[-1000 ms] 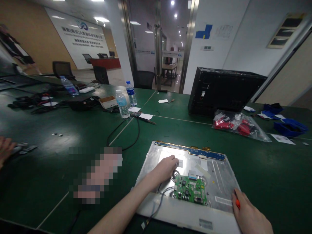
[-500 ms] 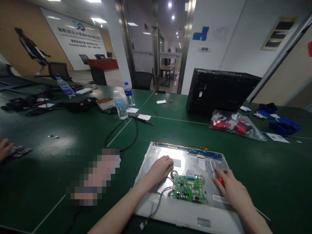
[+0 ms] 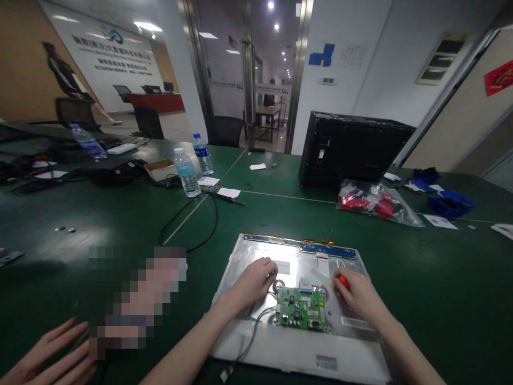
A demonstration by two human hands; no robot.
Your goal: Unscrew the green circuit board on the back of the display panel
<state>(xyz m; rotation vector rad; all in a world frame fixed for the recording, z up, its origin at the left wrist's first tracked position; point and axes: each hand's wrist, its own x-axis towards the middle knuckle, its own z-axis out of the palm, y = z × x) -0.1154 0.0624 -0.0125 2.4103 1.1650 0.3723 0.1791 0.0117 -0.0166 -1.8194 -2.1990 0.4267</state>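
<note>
A metal monitor back panel (image 3: 256,254) lies flat on the green table in front of me. A small green circuit board (image 3: 301,310) is mounted at its near middle, with grey wires running off toward me. My left hand (image 3: 253,278) rests on the panel just left of the board, fingers curled down against the metal. My right hand (image 3: 356,295) is closed around a red-handled tool (image 3: 343,280), right of the board, the tool's tip hidden.
A black monitor housing (image 3: 352,147) stands at the back. Beside it lies a plastic bag (image 3: 377,202) of red parts. Two water bottles (image 3: 186,172) and a black cable (image 3: 200,214) sit left of centre. Another person's hand (image 3: 48,355) lies at the bottom left.
My right hand has moved with the red tool from the panel's near right corner up and left toward the circuit board. Another person's hand has appeared at the bottom left.
</note>
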